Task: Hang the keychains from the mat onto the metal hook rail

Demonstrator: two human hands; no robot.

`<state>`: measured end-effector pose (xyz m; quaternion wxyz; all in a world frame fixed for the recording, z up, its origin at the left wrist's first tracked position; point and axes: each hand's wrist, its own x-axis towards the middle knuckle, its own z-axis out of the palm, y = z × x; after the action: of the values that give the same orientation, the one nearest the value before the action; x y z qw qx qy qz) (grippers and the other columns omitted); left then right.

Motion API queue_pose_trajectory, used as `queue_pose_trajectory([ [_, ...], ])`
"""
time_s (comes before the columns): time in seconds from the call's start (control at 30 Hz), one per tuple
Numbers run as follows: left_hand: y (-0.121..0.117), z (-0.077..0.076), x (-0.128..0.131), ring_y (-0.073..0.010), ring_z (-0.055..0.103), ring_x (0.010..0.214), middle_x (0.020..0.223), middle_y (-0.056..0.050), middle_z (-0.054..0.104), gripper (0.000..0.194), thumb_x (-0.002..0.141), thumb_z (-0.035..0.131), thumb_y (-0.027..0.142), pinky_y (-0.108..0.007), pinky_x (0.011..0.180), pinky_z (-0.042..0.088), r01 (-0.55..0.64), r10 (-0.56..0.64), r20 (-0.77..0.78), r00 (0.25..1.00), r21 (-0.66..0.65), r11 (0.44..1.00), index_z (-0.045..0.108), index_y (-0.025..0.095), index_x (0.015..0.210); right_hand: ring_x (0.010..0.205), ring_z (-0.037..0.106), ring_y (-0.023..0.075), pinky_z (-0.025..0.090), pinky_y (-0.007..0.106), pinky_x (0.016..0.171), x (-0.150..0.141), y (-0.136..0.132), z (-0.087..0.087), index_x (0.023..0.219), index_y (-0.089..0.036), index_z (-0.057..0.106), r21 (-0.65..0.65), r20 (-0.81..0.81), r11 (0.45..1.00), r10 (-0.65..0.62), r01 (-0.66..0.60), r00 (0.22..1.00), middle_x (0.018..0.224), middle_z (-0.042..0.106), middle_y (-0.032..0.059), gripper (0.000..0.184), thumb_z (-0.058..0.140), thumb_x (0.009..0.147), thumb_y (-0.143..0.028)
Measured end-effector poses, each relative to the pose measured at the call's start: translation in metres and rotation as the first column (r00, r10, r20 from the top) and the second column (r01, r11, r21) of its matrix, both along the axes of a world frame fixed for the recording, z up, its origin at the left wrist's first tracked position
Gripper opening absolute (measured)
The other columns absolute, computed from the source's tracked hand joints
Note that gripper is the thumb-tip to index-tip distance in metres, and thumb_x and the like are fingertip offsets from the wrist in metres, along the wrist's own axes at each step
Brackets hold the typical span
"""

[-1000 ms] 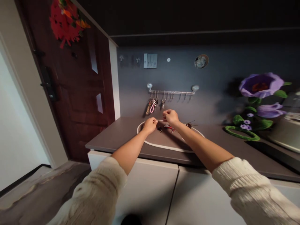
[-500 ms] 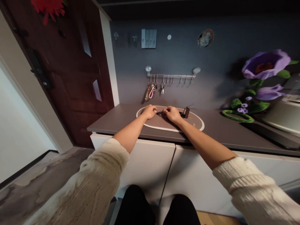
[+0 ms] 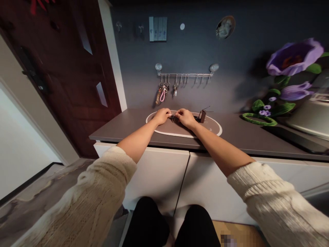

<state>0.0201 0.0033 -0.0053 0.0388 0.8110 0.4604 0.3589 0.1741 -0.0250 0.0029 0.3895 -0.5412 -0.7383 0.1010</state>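
Observation:
Over the oval brown mat (image 3: 180, 134) with a white rim, my left hand (image 3: 161, 116) is closed in a pinch. From its fingertips hangs a small dark bunch that looks like keys (image 3: 173, 118). My right hand (image 3: 186, 118) is also pinched, its fingertips right beside the bunch; what they hold is too small to make out. Just past the right hand, a small brown upright block (image 3: 203, 116) stands on the mat with dark, thin pieces around it, partly hidden by the hand.
A clear rail (image 3: 186, 74) with hooks is fixed to the wall; several keys (image 3: 163, 93) hang on its left part. Purple artificial flowers (image 3: 294, 60) and a pale rounded object (image 3: 308, 116) stand on the counter (image 3: 115, 125) at right. A dark red door (image 3: 84, 85) is at left.
My right hand has moved left, and its fingertips are now closer to the left hand and the keys. The view has tilted slightly downward.

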Motion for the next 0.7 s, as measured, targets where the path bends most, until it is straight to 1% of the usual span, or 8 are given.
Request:
queue_pose_trajectory([
  [0.27, -0.0025, 0.0023, 0.0032, -0.0118, 0.051, 0.073, 0.079, -0.002, 0.062, 0.015, 0.080, 0.046, 0.022, -0.024, 0.072, 0.040, 0.085, -0.088, 0.056, 0.995, 0.040, 0.996, 0.060, 0.014, 0.077, 0.062, 0.053, 0.0106, 0.039, 0.023, 0.068, -0.0001, -0.0036, 0.0017, 0.083, -0.015, 0.062, 0.016, -0.019, 0.999, 0.046, -0.046, 0.999, 0.069, 0.062, 0.0013, 0.017, 0.050, 0.078, -0.027],
  [0.53, -0.0012, 0.0031, 0.0040, -0.0112, 0.050, 0.070, 0.076, -0.002, 0.061, 0.016, 0.080, 0.046, 0.023, -0.024, 0.070, 0.039, 0.072, -0.080, 0.145, 0.986, 0.061, 0.996, 0.058, 0.014, 0.076, 0.059, 0.052, 0.0098, 0.038, 0.022, 0.064, -0.0010, -0.0033, 0.0026, 0.081, -0.015, 0.060, 0.051, -0.054, 0.996, 0.070, -0.067, 0.996, 0.066, 0.060, 0.0001, 0.019, 0.050, 0.078, -0.030],
  [0.7, -0.0010, 0.0037, 0.0054, -0.0105, 0.051, 0.071, 0.077, -0.001, 0.061, 0.016, 0.081, 0.045, 0.022, -0.022, 0.070, 0.039, 0.067, -0.074, 0.178, 0.981, 0.046, 0.997, 0.058, 0.014, 0.077, 0.054, 0.050, 0.0084, 0.038, 0.021, 0.064, -0.0007, -0.0019, 0.0022, 0.081, -0.015, 0.060, 0.071, -0.091, 0.995, 0.076, -0.070, 0.993, 0.066, 0.059, -0.0008, 0.019, 0.049, 0.078, -0.030],
])
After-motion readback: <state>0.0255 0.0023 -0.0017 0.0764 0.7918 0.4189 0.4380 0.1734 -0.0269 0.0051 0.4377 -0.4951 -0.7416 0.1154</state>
